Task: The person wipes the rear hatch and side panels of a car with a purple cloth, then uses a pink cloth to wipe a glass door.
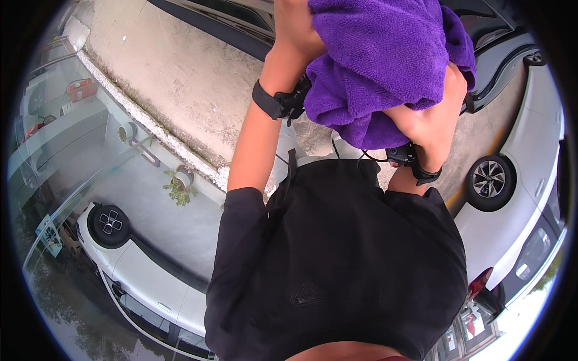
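Observation:
A bunched purple terry towel (379, 58) fills the upper middle of the view, held up in front of my body. My left hand (300, 31) grips its left side, with the fingertips hidden by the folds. On the right, my right hand (429, 113) clasps the lower edge, its thumb lying over the cloth. Black straps with small devices, a left wrist strap (271, 101) and a right wrist strap (426, 176), circle my wrists. A thin black cable (372, 157) hangs near the right one.
A dark car (239, 22) stands beyond the towel. To the right is a white car (519, 180) on concrete pavement (180, 76). Leftward, a rough white kerb (149, 119) borders a large glass pane, with a potted plant (180, 182) and another white car (144, 280) visible in it.

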Motion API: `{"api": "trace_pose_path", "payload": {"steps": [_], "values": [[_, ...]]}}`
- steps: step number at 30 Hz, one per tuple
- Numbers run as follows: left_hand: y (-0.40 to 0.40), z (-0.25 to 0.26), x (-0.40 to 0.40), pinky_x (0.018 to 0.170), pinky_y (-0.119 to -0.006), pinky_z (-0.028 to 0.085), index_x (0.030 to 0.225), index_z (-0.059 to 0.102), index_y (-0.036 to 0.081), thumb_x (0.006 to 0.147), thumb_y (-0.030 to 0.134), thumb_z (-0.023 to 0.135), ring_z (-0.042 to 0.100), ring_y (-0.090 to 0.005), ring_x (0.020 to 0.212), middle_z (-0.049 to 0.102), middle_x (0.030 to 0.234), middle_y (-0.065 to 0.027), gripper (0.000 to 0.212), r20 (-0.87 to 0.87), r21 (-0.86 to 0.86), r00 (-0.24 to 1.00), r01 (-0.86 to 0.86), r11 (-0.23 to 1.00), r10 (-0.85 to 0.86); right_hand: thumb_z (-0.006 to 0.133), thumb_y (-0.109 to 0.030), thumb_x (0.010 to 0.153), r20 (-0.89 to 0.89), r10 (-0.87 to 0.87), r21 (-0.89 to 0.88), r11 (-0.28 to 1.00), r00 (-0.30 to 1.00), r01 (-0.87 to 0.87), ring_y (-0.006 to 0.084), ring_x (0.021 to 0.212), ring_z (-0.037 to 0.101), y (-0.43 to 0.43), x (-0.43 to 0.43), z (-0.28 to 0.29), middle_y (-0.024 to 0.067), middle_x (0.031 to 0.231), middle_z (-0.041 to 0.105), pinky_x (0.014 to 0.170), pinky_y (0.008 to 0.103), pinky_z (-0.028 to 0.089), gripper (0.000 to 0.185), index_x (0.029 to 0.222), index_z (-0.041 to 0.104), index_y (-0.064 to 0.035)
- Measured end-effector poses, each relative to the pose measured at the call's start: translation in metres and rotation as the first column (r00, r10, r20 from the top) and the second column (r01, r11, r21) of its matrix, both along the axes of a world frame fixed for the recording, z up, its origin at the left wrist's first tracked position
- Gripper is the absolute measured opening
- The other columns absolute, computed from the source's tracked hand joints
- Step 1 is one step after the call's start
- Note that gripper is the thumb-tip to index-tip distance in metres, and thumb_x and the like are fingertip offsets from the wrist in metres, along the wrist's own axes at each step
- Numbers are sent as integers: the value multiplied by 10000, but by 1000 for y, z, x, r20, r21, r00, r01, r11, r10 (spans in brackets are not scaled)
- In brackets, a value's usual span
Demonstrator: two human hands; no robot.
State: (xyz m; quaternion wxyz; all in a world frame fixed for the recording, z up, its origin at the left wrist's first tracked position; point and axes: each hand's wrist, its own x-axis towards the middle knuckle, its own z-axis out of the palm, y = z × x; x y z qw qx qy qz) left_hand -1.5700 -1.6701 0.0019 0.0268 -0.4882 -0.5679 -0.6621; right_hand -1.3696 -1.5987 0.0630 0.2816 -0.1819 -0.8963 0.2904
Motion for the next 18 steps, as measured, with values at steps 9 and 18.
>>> {"api": "trace_pose_path", "payload": {"steps": [9,18], "values": [[8,6,6,666,-416,524,994,647,-18,825,205,693,639,-405,768,616,873,-201,284,32,319,990,117,941,-135,827,-267,691,85,123,-404,912,989,-79,279,1167,677,15,24,-12,152,1253,721,1056,389,472,612,1229,718,4],[9,10,3,633,-425,512,933,631,39,813,289,717,637,-413,754,596,839,-163,290,-14,284,999,53,957,-51,816,-266,592,-178,14,-303,950,984,-69,223,1005,694,18,26,-47,125,1122,747,947,345,512,639,1140,712,46]]}}
